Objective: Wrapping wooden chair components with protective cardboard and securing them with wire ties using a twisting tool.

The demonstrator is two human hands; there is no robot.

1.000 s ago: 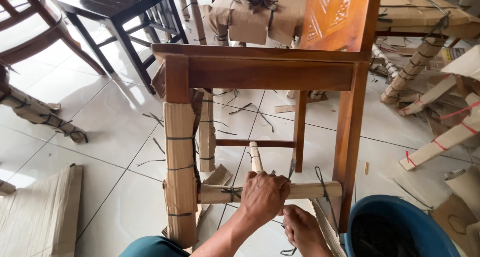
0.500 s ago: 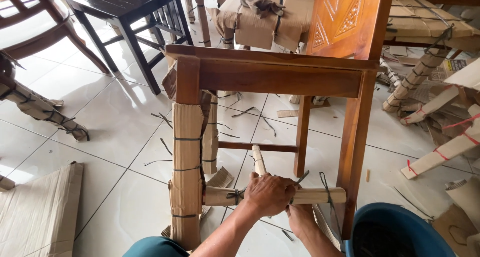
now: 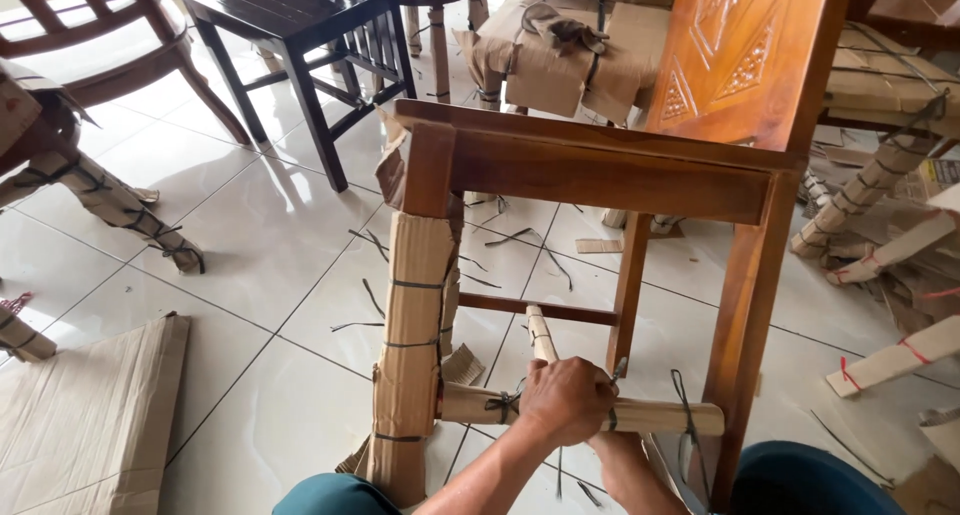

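A brown wooden chair (image 3: 600,175) stands on white tiles in front of me. Cardboard bound with dark straps wraps its front left leg (image 3: 410,355). The low front rung (image 3: 655,416) is also wrapped in cardboard, with dark strap ties (image 3: 688,415) around it. My left hand (image 3: 568,400) is closed over the top of this rung, by a strap near its middle. My right hand (image 3: 622,457) reaches up under the rung just behind the left one. Its fingers are hidden. The right front leg (image 3: 750,315) is bare wood.
A dark chair (image 3: 290,15) stands at the back left, with cardboard-wrapped legs (image 3: 100,200) at the far left. A flat cardboard sheet (image 3: 90,415) lies at the lower left, a blue tub (image 3: 800,485) at the lower right. More wrapped furniture (image 3: 880,175) and strap scraps lie around.
My right hand has risen from below the rung to right under it, behind my left hand. A strap now lies around the rung by my left hand. The view has slid left.
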